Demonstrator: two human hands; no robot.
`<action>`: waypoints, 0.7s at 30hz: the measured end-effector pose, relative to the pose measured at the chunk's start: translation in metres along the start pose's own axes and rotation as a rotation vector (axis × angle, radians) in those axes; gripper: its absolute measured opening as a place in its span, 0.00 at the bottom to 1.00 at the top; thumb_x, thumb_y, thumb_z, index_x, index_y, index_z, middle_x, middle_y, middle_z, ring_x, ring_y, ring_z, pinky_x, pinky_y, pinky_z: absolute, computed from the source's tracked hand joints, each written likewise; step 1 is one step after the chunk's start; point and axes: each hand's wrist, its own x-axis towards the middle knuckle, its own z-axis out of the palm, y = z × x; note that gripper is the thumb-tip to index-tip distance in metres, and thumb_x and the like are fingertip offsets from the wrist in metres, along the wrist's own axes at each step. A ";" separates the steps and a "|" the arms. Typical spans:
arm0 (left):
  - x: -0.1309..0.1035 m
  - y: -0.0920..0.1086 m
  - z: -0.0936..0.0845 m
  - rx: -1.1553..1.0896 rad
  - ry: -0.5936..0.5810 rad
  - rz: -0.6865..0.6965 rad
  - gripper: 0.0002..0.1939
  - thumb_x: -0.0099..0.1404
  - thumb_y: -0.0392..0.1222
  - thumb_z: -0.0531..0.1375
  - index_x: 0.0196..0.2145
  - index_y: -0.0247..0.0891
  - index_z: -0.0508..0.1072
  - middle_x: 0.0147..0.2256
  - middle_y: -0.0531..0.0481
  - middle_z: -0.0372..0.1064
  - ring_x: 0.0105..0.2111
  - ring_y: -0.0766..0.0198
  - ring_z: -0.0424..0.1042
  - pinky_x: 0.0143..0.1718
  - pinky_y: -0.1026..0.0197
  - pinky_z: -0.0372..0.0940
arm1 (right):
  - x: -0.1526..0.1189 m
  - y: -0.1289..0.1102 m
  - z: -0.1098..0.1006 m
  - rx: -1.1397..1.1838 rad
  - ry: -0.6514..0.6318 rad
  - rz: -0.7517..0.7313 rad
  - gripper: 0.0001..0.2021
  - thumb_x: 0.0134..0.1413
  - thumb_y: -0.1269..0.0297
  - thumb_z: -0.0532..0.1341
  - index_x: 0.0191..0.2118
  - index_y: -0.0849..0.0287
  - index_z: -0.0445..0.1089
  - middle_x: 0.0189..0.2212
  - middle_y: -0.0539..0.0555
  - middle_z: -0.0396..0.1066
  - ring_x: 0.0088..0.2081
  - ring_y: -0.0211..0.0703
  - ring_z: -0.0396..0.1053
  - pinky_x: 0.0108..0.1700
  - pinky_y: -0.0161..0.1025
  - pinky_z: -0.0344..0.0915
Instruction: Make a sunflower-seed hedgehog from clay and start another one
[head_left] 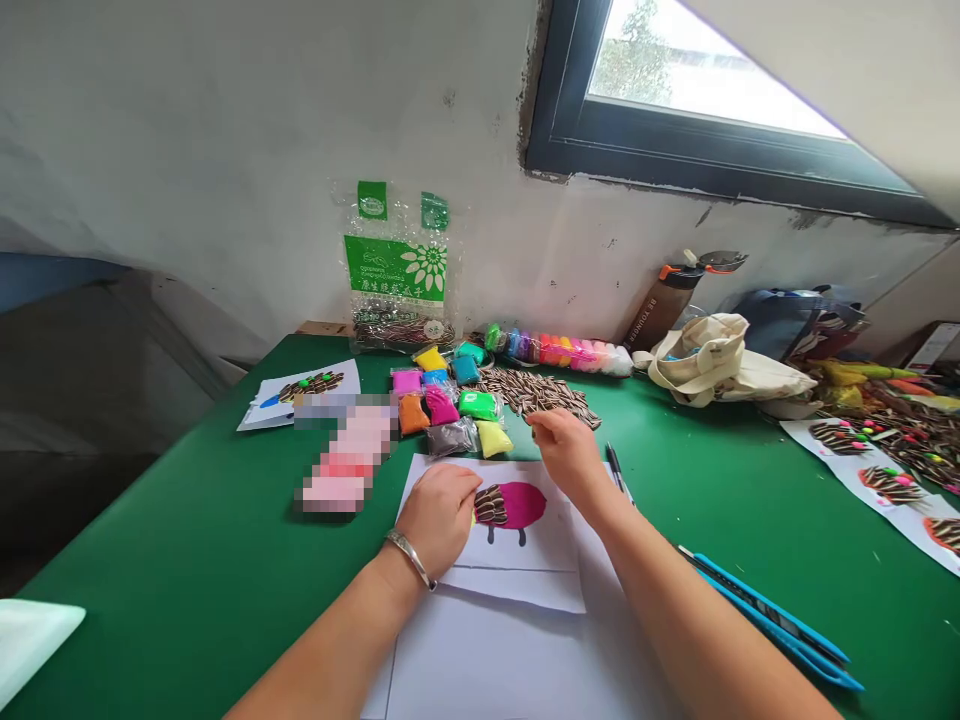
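Note:
My left hand (441, 510), with a silver bangle on its wrist, rests on a white paper sheet (525, 590), fingers curled together beside the picture. What lies inside its fingers is hidden. The picture has a magenta clay oval (525, 505) with two grey clay legs. Overlapping striped sunflower seeds (491, 505) cover its left part. Above the sheet's far edge, my right hand (566, 450) is pinched at the near side of a seed pile (544, 388). A small dark bit that looks like a seed shows at its fingertips.
Packets of coloured clay (439, 405) sit left of the pile, before a seed bag (397, 290). Blue tweezers (772, 615) and a black pen (615, 465) lie right. Finished seed pictures (889, 480) are far right, near a cloth bag (712, 360) and bottle (664, 300).

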 end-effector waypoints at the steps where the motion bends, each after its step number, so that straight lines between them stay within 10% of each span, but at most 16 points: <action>1: 0.000 0.000 0.000 -0.003 -0.001 0.001 0.13 0.60 0.29 0.52 0.36 0.37 0.76 0.36 0.46 0.74 0.39 0.58 0.70 0.43 0.54 0.66 | -0.009 -0.003 -0.003 0.059 0.005 0.008 0.14 0.57 0.73 0.48 0.40 0.58 0.70 0.34 0.53 0.70 0.33 0.38 0.67 0.36 0.33 0.62; 6: -0.001 0.003 0.001 -0.015 -0.032 0.021 0.14 0.60 0.29 0.52 0.37 0.37 0.75 0.37 0.46 0.74 0.39 0.57 0.69 0.44 0.53 0.65 | -0.043 -0.024 -0.009 0.539 0.011 0.092 0.10 0.53 0.73 0.52 0.33 0.57 0.71 0.30 0.51 0.70 0.32 0.38 0.68 0.35 0.33 0.63; 21: 0.000 0.011 0.000 -0.031 -0.125 0.032 0.16 0.61 0.28 0.50 0.39 0.39 0.75 0.36 0.48 0.72 0.40 0.57 0.67 0.44 0.54 0.63 | -0.042 -0.038 -0.006 0.255 -0.095 -0.001 0.11 0.55 0.74 0.53 0.29 0.56 0.72 0.24 0.51 0.68 0.28 0.38 0.64 0.31 0.33 0.56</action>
